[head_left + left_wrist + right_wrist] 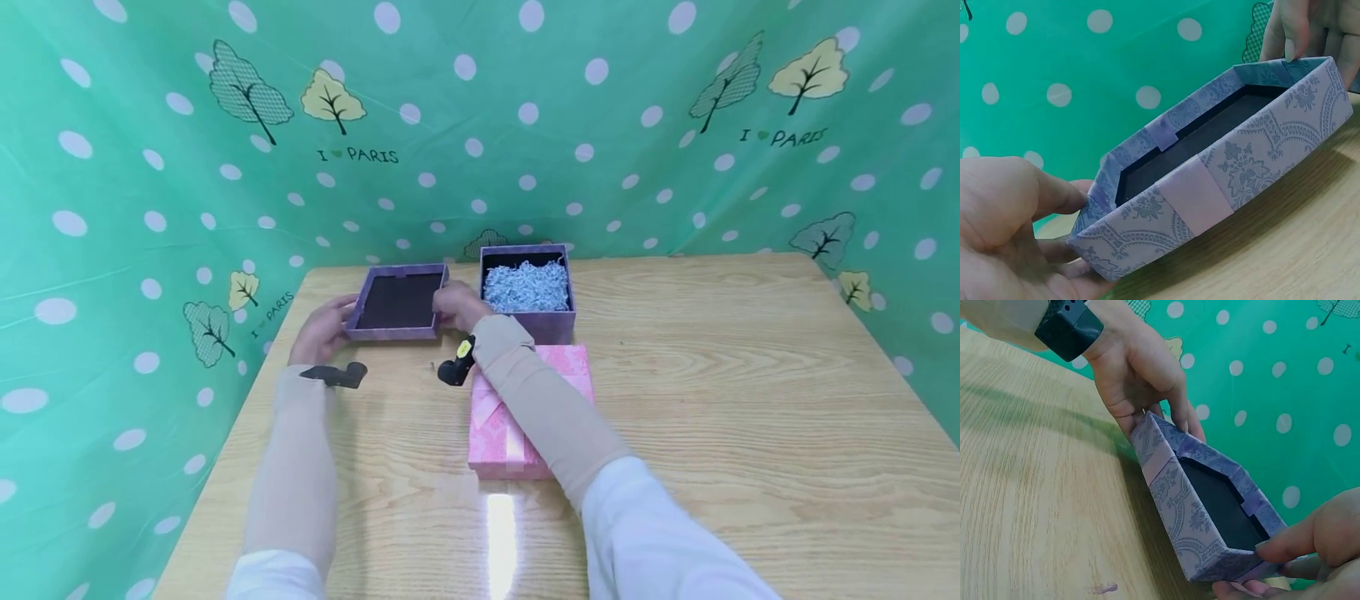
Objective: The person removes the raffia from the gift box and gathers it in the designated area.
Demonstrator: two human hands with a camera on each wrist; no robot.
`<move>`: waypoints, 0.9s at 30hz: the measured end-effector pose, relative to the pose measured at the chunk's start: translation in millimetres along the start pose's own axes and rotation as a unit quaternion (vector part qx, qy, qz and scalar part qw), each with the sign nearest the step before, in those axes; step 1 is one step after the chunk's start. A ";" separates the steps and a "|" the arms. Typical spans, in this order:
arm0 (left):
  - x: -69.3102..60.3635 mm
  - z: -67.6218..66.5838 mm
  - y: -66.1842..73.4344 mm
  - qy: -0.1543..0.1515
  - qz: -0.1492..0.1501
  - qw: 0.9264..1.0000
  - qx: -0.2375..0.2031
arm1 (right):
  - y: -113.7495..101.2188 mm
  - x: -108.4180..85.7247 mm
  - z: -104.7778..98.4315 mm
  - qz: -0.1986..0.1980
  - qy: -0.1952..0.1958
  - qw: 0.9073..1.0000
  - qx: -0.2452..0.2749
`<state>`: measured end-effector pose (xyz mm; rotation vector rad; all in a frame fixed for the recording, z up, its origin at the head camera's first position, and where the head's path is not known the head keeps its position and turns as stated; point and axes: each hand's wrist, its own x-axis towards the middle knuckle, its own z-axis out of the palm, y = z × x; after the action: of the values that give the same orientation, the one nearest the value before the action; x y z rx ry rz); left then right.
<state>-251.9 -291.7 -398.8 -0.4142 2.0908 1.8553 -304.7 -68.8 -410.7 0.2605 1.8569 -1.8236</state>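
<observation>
A purple patterned box lid (393,334) with a black inside lies hollow side up at the back left of the table. My left hand (321,332) grips its left side; in the left wrist view the thumb is over the rim and the fingers are beneath. At the opposite side my right hand (459,305) pinches the lid's edge, thumb inside the wall as the right wrist view shows. The lid appears tilted and slightly raised above the wood. Just right of that hand stands the matching purple box (536,326), uncovered, filled with blue shredded paper (527,287).
A pink gift box (501,433) with a ribbon sits in front of the purple box, partly covered by my right forearm. The wooden table (750,400) extends to the right. Behind it hangs a green dotted cloth (480,108).
</observation>
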 end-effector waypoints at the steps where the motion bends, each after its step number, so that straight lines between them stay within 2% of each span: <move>1: 0.8 -0.1 -1.0 -0.004 0.000 1.000 -0.003 | 5.5 13.4 0.4 0.001 0.000 1.000 -0.001; 4: 3.3 -0.8 -3.8 -0.011 -0.003 1.000 -0.013 | 26.8 60.9 3.6 -0.005 0.011 1.000 -0.011; 5: 4.7 -1.2 -5.1 -0.013 -0.003 1.000 -0.017 | 36.9 82.5 3.9 -0.009 0.008 1.000 -0.009; 8: 11.2 -3.2 -10.1 -0.010 0.001 1.000 -0.023 | 41.3 89.1 3.9 -0.019 0.001 1.000 -0.008; 10: 15.9 -4.6 -13.6 -0.008 0.007 1.000 -0.018 | 31.8 67.2 3.4 -0.013 -0.008 1.000 -0.008; 15: 23.4 -5.1 -19.8 -0.003 0.024 1.000 -0.015 | -2.5 -12.0 3.7 0.012 -0.032 0.999 -0.017; 19: 24.5 -3.3 -21.6 0.016 0.031 0.999 -0.006 | -17.5 -48.5 4.4 0.020 -0.044 0.998 -0.037; 23: 22.9 -1.4 -20.7 0.045 0.034 0.998 0.021 | -19.4 -51.5 4.2 0.018 -0.043 0.994 -0.102; 25: 21.4 0.5 -18.2 0.069 0.033 0.996 0.044 | -19.2 -42.5 4.5 0.016 -0.037 0.987 -0.157; 27: 19.2 3.4 -13.7 0.107 0.033 0.990 0.081 | -23.8 -40.7 2.9 0.000 -0.034 0.978 -0.208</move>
<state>-263.5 -290.1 -419.5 -0.5294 2.4021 1.7260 -281.1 -64.6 -370.1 0.0456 2.1290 -1.3793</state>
